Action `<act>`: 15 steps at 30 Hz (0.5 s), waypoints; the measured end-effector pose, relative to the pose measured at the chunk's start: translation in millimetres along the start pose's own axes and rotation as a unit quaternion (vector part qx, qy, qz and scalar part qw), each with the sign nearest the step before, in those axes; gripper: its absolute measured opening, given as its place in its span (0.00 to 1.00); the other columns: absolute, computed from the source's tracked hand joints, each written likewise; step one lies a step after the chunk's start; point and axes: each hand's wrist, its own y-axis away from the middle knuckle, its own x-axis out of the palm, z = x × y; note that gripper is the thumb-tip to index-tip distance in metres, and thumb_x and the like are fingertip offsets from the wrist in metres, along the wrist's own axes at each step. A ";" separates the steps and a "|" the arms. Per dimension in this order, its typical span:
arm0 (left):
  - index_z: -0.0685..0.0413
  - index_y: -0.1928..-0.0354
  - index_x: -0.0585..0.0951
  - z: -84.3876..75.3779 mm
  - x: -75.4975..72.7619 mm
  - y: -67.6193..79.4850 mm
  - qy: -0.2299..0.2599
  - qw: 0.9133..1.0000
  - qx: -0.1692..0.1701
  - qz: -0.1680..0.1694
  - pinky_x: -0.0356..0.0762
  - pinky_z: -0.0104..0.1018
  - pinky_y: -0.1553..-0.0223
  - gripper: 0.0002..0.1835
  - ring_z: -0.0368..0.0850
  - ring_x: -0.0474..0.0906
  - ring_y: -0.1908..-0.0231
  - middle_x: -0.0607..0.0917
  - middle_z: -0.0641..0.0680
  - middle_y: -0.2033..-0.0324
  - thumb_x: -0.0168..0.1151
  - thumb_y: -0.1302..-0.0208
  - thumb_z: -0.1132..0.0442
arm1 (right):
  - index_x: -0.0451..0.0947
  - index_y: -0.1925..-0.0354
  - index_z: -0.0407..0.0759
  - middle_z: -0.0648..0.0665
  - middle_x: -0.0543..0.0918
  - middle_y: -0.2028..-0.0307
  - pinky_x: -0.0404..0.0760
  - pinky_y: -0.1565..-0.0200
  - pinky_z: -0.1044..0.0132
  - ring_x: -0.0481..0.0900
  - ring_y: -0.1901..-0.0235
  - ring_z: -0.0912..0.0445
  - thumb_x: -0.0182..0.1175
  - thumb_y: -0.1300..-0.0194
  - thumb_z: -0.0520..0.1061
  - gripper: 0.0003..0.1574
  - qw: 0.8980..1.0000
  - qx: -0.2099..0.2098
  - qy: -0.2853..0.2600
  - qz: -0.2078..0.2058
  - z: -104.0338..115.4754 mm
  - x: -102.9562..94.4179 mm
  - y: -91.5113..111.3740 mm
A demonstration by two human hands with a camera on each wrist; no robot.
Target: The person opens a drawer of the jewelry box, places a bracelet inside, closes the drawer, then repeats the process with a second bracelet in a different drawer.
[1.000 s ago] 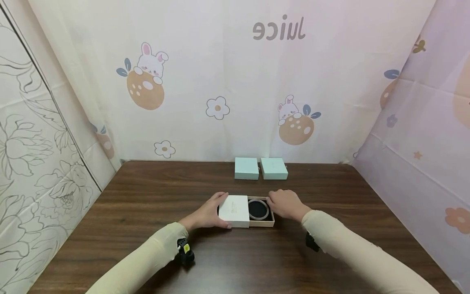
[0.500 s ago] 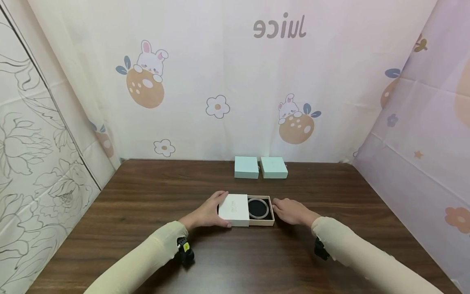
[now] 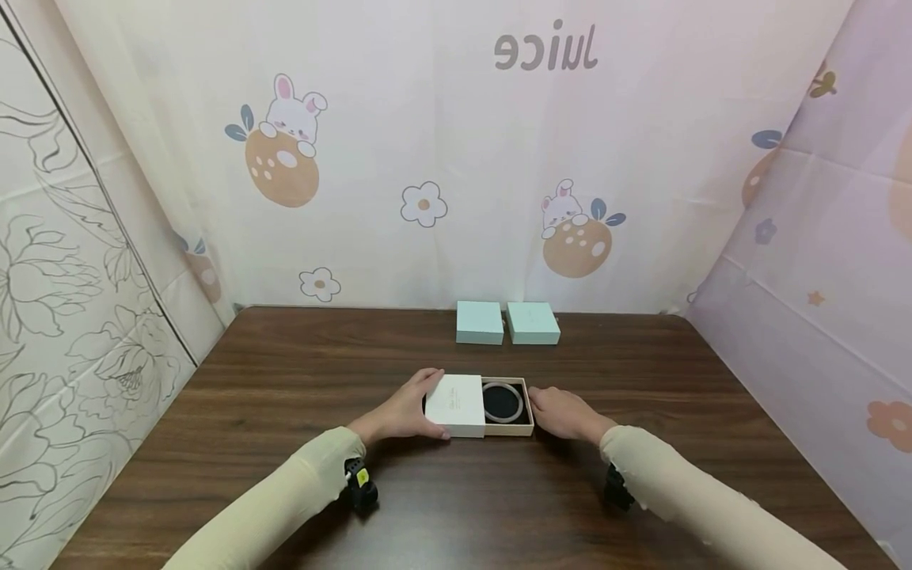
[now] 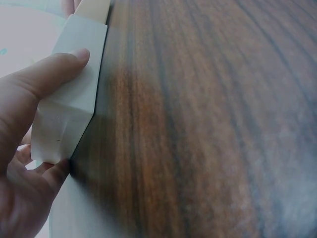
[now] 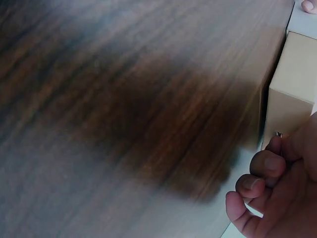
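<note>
A white sleeve (image 3: 454, 405) with small lettering covers the left part of a sliding box on the table. Its shallow drawer (image 3: 508, 431) sticks out to the right, and a pale ring-shaped bangle (image 3: 502, 403) lies on the black lining inside. My left hand (image 3: 408, 409) grips the sleeve from the left, the thumb (image 4: 64, 72) along its near side and fingers round the far side. At the drawer's right end is my right hand (image 3: 566, 413), fingers curled; thumb and index finger pinch a small pull tab (image 5: 279, 134), mostly hidden.
Two pale mint boxes (image 3: 480, 322) stand side by side at the back of the brown wooden table (image 3: 321, 348). Behind them hangs a patterned curtain (image 3: 427, 142), with more cloth on both sides. A black wrist camera (image 3: 361, 484) sits under the left forearm.
My right hand has moved from over the drawer's far right corner to its right end face. My left hand, the sleeve and the drawer stay nearly in place.
</note>
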 end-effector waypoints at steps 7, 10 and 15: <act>0.67 0.29 0.55 1.0 0.3 -0.9 0.000 1.000 0.000 0.000 0.63 0.47 0.41 0.60 0.51 0.63 0.40 0.60 0.60 0.34 0.79 0.58 0.50 | 0.70 0.70 0.45 0.50 0.70 0.81 0.71 0.72 0.57 0.69 0.80 0.57 0.43 0.25 0.44 0.15 1.000 0.003 -0.004 -0.010 2.7 0.8 0.5; 0.67 0.29 0.55 0.9 0.6 -0.7 0.000 1.000 -0.001 0.000 0.63 0.47 0.41 0.60 0.52 0.63 0.39 0.60 0.60 0.34 0.79 0.58 0.50 | 0.69 0.71 0.45 0.49 0.71 0.81 0.71 0.72 0.56 0.70 0.80 0.56 0.44 0.26 0.44 0.15 1.000 0.003 -0.003 -0.010 3.9 1.4 -0.4; 0.67 0.29 0.54 0.5 0.9 -0.7 0.001 1.000 -0.001 -0.001 0.63 0.48 0.41 0.60 0.52 0.62 0.39 0.60 0.60 0.34 0.79 0.58 0.50 | 0.70 0.71 0.45 0.49 0.71 0.81 0.72 0.72 0.55 0.71 0.79 0.56 0.44 0.26 0.43 0.15 1.000 0.001 0.007 -0.016 5.6 2.9 -2.0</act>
